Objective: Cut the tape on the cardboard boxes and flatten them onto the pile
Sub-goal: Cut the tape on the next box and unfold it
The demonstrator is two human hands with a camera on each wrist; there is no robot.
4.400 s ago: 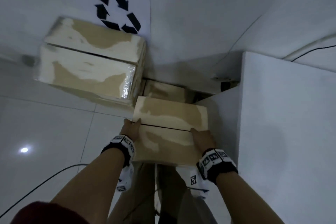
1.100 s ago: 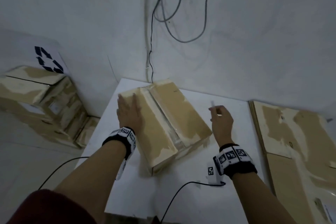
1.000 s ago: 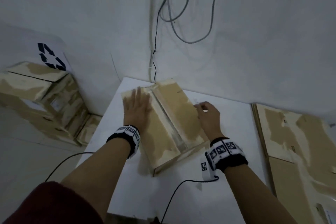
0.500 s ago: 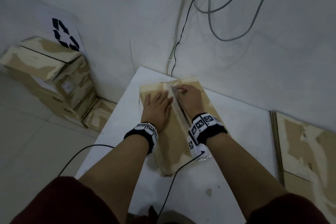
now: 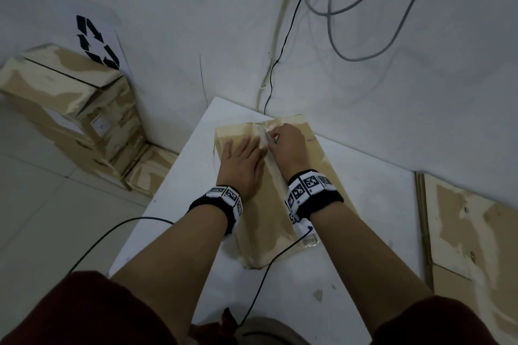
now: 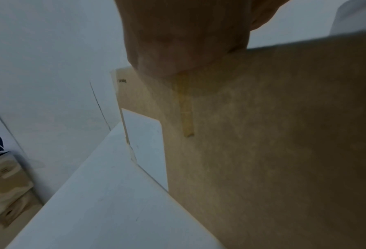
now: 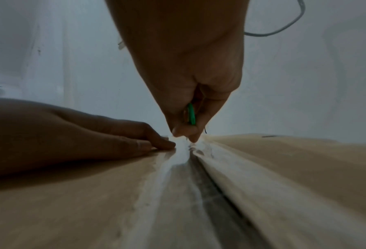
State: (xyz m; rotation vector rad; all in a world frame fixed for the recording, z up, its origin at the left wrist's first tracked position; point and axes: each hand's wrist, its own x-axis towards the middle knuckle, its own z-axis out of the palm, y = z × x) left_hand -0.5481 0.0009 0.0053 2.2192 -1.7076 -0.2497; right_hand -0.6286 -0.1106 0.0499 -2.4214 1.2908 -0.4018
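The cardboard box (image 5: 260,204) was matt brown board with paler scuffed patches, its seam covered by glossy clear tape (image 7: 173,170) that caught the light. The table (image 5: 364,232) had a smooth, matt white top. The cutter (image 7: 191,116) looked like shiny green plastic. The wrist bands (image 5: 314,193) were black cloth with printed white markers.

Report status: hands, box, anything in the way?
Left hand flat on box. Right hand pinches green cutter at far end of taped seam. Nothing in the way.
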